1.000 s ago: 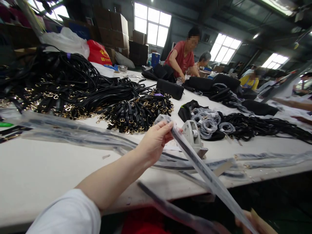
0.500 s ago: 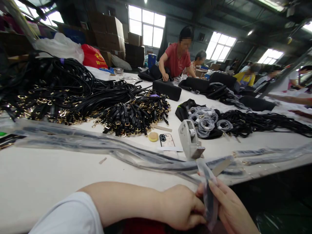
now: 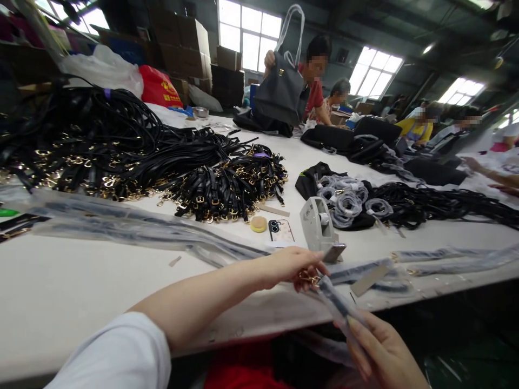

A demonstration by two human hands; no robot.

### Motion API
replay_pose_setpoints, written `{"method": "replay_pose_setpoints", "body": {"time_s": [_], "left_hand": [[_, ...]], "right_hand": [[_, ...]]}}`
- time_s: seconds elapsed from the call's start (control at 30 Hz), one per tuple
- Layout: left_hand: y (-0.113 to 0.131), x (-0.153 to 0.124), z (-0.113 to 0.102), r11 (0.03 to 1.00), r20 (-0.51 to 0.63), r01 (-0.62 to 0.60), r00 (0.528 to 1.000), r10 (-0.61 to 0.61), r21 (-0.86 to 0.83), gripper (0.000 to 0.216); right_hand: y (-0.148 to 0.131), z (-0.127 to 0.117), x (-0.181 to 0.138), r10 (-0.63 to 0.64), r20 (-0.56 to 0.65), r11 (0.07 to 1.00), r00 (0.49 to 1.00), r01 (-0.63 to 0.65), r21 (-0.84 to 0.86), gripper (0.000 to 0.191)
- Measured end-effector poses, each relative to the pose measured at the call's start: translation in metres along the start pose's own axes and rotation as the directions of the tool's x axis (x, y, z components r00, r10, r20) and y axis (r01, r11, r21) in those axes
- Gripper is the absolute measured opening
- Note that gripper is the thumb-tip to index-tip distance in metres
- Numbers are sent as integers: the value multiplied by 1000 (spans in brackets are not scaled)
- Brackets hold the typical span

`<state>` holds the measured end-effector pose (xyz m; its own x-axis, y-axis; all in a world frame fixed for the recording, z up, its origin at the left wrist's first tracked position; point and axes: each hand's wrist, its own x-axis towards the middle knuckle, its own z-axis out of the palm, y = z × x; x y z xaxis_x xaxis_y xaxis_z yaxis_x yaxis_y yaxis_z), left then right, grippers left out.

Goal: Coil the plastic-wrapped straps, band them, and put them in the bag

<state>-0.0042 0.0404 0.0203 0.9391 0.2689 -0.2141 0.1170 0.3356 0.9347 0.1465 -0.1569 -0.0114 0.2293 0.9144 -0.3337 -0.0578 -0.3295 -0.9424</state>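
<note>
My left hand (image 3: 290, 266) pinches the gold clasp end of a black strap (image 3: 338, 302) sheathed in a clear plastic sleeve, just above the table's front edge. Lower right, my right hand (image 3: 379, 351) grips the same sleeved strap below the table edge. Several other sleeved straps (image 3: 133, 224) lie in a long row across the white table (image 3: 81, 292) right behind my hands. A grey tape dispenser (image 3: 320, 227) stands just beyond my left fingers.
Heaps of black straps with gold buckles (image 3: 227, 186) and a larger pile (image 3: 93, 140) fill the left. A phone (image 3: 280, 230), a round yellow pad (image 3: 258, 223), and wrapped coils (image 3: 344, 202) lie mid-table. A person in red lifts a dark handbag (image 3: 281, 89); other workers sit beyond.
My left hand rose from beside my right hand to the table edge, now pinching the strap's gold clasp. The person in red lifted a dark handbag.
</note>
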Motion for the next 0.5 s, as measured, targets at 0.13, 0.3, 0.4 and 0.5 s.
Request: {"method": "replay_pose_setpoints", "body": {"time_s": [0.13, 0.3, 0.4, 0.5], "left_hand": [[0, -4, 1, 962, -37, -71, 996, 83, 263, 40], [6, -4, -3, 959, -126, -141, 976, 175, 245, 34], [13, -7, -4, 956, -143, -176, 966, 213, 235, 35], [15, -12, -4, 961, -44, -122, 990, 137, 249, 44]], "right_hand": [[-10, 10, -4, -2, -78, 1000, 997, 0, -30, 48], [-17, 15, -8, 24, -72, 998, 997, -28, -60, 55], [-13, 8, -6, 1, -26, 995, 1000, -4, -102, 54], [-7, 1, -3, -33, 37, 981, 999, 39, -188, 49]]}}
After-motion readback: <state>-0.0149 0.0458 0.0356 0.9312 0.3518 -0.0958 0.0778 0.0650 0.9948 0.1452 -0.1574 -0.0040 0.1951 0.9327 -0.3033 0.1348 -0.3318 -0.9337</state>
